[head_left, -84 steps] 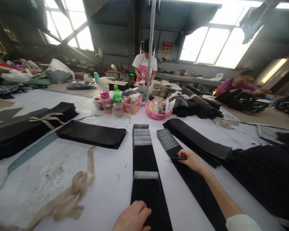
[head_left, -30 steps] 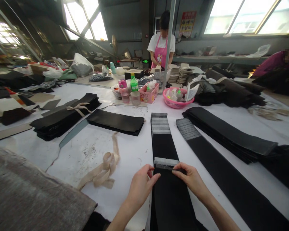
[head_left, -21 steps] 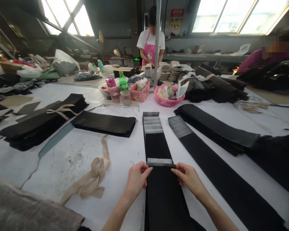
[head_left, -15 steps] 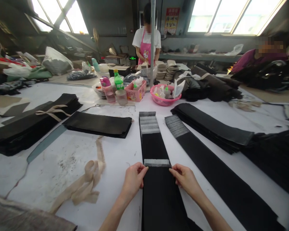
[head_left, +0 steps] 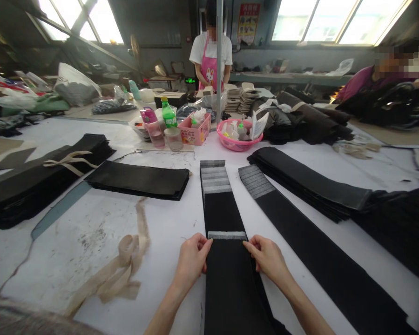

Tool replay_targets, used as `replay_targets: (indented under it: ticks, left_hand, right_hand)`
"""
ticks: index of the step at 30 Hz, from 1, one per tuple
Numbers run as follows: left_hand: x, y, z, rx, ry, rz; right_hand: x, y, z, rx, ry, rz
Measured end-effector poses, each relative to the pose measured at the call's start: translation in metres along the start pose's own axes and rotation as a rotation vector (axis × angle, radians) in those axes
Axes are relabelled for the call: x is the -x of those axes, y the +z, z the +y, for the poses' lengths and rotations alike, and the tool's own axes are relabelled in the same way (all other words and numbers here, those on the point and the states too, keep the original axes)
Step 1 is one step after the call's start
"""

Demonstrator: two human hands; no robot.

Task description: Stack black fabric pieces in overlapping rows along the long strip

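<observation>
Between finger and thumb, my left hand pinches the upper left corner of a black panel of leather-like material. The opposite corner is pinched by my right hand. This panel lies over a row of overlapping black pieces, and one pale grey edge strip shows just beyond its top edge. Farther up, several grey edges are fanned out in steps. Right of my hands runs another long fanned row of black pieces with a grey striped far end.
At left are a black stack and a tied black bundle. A beige cloth strip lies nearer. Another black stack is at right. A pink basket, pink box and green bottle stand beyond; a person stands behind.
Both hands keep their pinch on the panel. Its top edge has shifted very slightly against the grey strip, which shows a little narrower. The whole view has moved a little.
</observation>
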State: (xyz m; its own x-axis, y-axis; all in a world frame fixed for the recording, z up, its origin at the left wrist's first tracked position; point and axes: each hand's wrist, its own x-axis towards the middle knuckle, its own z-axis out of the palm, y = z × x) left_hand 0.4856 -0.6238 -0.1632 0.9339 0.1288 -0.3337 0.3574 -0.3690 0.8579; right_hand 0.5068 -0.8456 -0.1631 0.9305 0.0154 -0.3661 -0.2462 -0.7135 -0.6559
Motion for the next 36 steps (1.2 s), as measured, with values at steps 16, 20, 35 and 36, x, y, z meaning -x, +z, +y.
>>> replay_targets:
  ticks: [16, 20, 35, 36]
  left_hand:
    - [-0.0038, 0.0007, -0.0016, -0.015, -0.03, 0.019]
    - [-0.0039, 0.0007, 0.0002, -0.011, -0.046, 0.018]
    - [-0.0053, 0.0013, -0.0005, -0.061, -0.027, 0.001]
    - [-0.0051, 0.0014, -0.0006, -0.059, -0.027, -0.001]
  right_hand:
    - [-0.0033, 0.0012, 0.0043, 0.041, -0.005, -0.013]
    - [-0.0028, 0.0004, 0.0024, 0.057, -0.004, -0.005]
    - [-0.0003, -0.0019, -0.0051, 0.106, 0.035, 0.021]
    - [-0.0004, -0.002, -0.0053, 0.103, 0.036, 0.021]
